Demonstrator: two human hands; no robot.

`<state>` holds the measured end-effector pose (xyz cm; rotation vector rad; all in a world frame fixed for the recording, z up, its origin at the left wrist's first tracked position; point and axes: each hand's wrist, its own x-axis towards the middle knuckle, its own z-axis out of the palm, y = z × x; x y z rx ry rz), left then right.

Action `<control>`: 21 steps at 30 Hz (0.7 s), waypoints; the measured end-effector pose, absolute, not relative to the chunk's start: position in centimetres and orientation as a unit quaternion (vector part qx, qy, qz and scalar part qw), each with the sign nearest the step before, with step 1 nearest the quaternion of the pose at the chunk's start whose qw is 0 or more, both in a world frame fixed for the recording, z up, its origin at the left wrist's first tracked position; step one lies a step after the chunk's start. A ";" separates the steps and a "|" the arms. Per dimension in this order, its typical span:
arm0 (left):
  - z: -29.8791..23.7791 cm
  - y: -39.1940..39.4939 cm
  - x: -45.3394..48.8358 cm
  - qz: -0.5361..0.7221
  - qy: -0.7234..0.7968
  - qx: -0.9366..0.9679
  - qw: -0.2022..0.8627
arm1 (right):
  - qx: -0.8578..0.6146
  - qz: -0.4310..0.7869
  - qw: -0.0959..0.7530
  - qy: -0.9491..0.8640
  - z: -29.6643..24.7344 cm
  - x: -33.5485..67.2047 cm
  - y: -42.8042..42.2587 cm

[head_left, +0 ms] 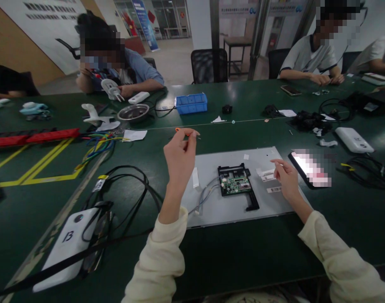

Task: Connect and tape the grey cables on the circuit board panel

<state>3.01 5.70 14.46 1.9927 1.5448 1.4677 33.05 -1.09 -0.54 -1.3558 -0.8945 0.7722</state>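
Note:
My left hand (180,158) is raised over the left part of a grey flat panel (211,210), thumb and fingers pinched. Bits of orange and a thin tip show around those fingers; I cannot make out what the thing is. Above the panel's right side, beside some white labels (267,174), is my right hand (287,179). Its thumb and index finger are drawn together, and anything between them is too small to name. On the panel lies a green circuit board (238,185) in a black plastic frame (252,200), with grey wires (208,191) running off its left side.
Right of the panel lies a lit phone (310,168), with a white power bank (354,139) farther out. Black cables (144,181) and another white power bank (67,240) are at left. Beyond stand a blue basket (191,104) and a metal bowl (133,112). Several people sit around the table.

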 end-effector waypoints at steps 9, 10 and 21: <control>15.1 4.0 5.1 0.491 0.458 0.695 0.256 | -0.410 0.572 0.645 -0.297 -0.1 32.6 -2.0; 15.2 3.8 5.2 0.485 0.452 0.704 0.254 | -0.401 0.581 0.646 -0.291 -0.1 32.5 -2.1; 15.6 3.7 5.5 0.446 0.464 0.753 0.137 | -0.376 0.621 0.642 -0.247 0.6 32.0 -2.1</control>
